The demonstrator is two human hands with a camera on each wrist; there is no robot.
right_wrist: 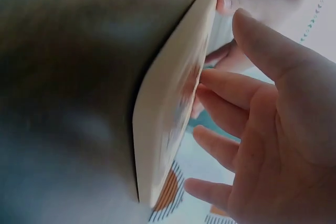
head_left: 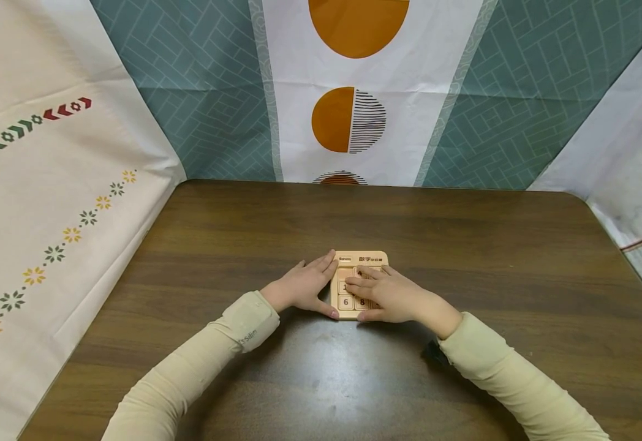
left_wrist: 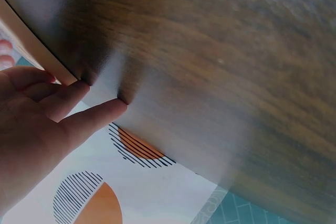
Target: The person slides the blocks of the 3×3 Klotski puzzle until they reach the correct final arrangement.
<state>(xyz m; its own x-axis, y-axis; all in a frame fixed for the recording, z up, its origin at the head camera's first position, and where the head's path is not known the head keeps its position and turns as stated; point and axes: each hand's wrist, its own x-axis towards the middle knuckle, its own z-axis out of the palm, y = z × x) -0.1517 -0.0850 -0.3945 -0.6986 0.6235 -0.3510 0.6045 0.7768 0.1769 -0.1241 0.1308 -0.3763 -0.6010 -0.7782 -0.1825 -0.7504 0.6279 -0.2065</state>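
Note:
A pale wooden number sliding puzzle lies flat on the table, with numbered square tiles such as 6 and 8 in its frame. My left hand spans its left side, thumb at the near corner and fingertips along the edge. In the left wrist view, straight fingers of that hand reach down beside the puzzle's edge. Over the tiles stretches my right hand, its fingertips touching them and covering several. The right wrist view shows the right fingers mostly straight at the puzzle's face.
The brown wooden table extends around the puzzle. Behind it hangs a teal and white cloth with orange circles. A white patterned cloth covers the left side. A small black object shows beneath the right wrist.

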